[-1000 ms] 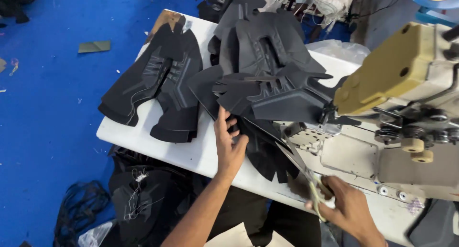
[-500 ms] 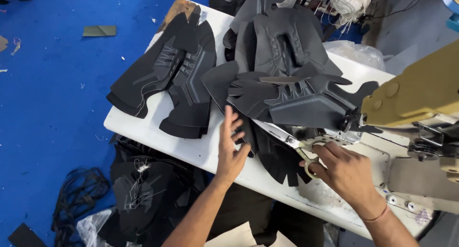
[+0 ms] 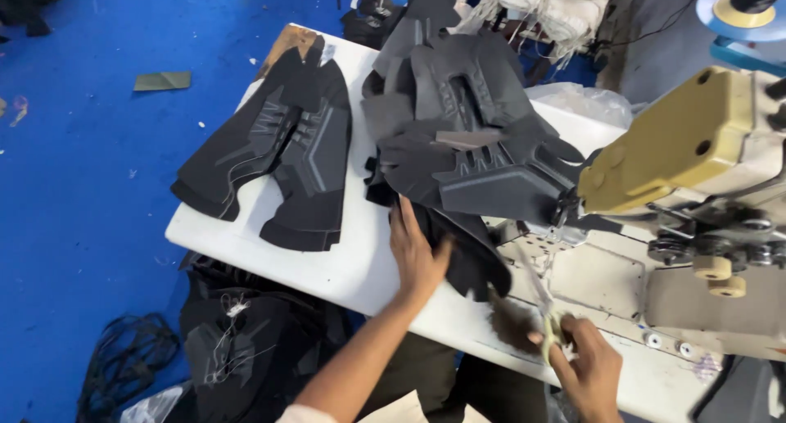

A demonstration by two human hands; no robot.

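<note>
My left hand [image 3: 416,255] lies flat, fingers spread, on a black shoe-upper piece [image 3: 471,255] at the front of the white worktable [image 3: 344,263]. My right hand [image 3: 585,366] is near the table's front edge, closed around small scissors [image 3: 544,312] whose blades point up toward the sewing machine [image 3: 696,144]. A stack of black shoe-upper pieces [image 3: 471,136] is heaped just beyond my left hand, reaching to the machine's needle area. Another pile of black uppers [image 3: 274,157] lies spread on the table's left part.
The blue floor [image 3: 82,210] runs along the left. Black fabric scraps [image 3: 237,341] and a dark cord bundle [image 3: 123,357] lie under the table's front left. A clear plastic bag [image 3: 577,99] sits behind the stack. A blue thread stand [image 3: 741,18] is at top right.
My right hand with the scissors has drawn back from the machine toward the table's front edge. My left hand stays pressed on the black piece. The view shifted slightly.
</note>
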